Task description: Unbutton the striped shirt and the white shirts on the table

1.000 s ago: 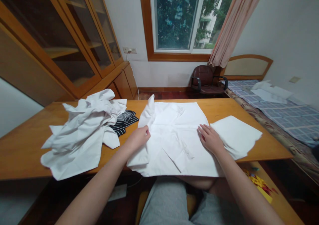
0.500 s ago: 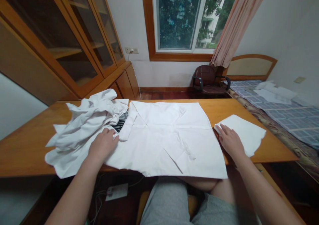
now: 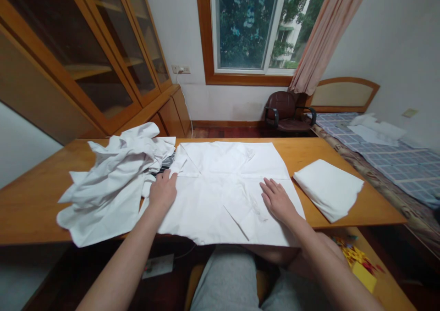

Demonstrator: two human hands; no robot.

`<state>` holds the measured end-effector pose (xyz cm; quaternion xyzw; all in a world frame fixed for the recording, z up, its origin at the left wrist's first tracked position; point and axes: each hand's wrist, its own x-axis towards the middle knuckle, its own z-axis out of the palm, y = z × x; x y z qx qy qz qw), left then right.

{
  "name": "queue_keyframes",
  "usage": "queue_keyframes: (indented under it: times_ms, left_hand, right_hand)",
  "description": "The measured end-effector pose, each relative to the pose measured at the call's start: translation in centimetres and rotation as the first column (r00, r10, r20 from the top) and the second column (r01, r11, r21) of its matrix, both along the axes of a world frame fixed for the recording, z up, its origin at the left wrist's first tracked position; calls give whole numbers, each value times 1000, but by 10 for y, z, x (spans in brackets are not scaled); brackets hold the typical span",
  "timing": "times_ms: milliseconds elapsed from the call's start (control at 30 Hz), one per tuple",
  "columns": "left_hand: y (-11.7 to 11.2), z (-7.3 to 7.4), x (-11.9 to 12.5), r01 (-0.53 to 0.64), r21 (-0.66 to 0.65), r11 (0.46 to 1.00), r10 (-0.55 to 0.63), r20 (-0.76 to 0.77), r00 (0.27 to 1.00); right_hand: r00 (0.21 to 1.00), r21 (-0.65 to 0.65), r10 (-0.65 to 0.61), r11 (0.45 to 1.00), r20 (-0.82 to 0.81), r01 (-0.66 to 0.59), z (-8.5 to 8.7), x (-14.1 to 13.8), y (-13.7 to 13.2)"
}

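A white cloth [image 3: 220, 196] lies spread over the middle of the table, its near edge hanging slightly past the table's front. Creases and a dark slit-like line show on it. At its left edge, my left hand [image 3: 163, 191] has its fingers bent and closed on the cloth, beside a narrow folded strip [image 3: 178, 162]. My right hand [image 3: 277, 201] rests flat on the cloth's right part, fingers stretched out and holding nothing. A crumpled pile of white cloth [image 3: 117, 173] lies left of my left hand. Farther right sits a folded white cloth [image 3: 330, 187].
Black-and-white striped fabric [image 3: 166, 162] peeks out between pile and spread cloth. The wooden table [image 3: 381, 210] has a lower shelf or drawer at right with yellow and red bits [image 3: 357, 256]. Beyond are a chair [image 3: 283, 111], a bed [image 3: 388, 150] and a glass-door cabinet [image 3: 103, 72].
My right hand has left the folded cloth on the right and moved left onto the spread cloth. My left hand has shifted right, and the folded strip beside it has moved up.
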<state>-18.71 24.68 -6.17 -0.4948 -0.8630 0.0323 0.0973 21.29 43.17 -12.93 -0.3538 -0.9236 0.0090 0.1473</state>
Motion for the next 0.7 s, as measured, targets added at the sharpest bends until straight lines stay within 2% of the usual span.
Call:
queue_keyframes:
  times_ms: [133,267,367,433,500,567,633,700]
  left_hand:
    - [-6,4,-25,-65,104,993,55,95,994]
    - [-15,1,-57,-179,255,950,116,241,963]
    - [-25,-7,-71,-262,274,925,154,361,920]
    - [-34,-10,-71,-287,274,918,183,351,918]
    - [-42,-10,-64,-242,305,921,180,218,959]
    - [-46,-6,-54,-147,346,926,139,48,989]
    - [-43,-3,-43,-26,368,929,47,-49,998]
    - [-33,-1,-31,115,373,921,-106,-45,993]
  right_hand:
    - [1000,-12,-19,1000,19,20,-4,11,7]
    - [998,-14,-42,999,50,42,-5,30,19]
    - [998,-9,-30,999,53,31,-6,40,26]
    - [999,-8,-21,1000,49,21,-8,44,30]
    - [999,-7,-16,1000,47,16,-10,47,33]
    - [999,-5,-12,1000,46,12,-11,49,36]
    - [999,-4,-8,1000,43,8,-12,50,37]
    - [999,-5,-6,1000,34,6,-12,50,37]
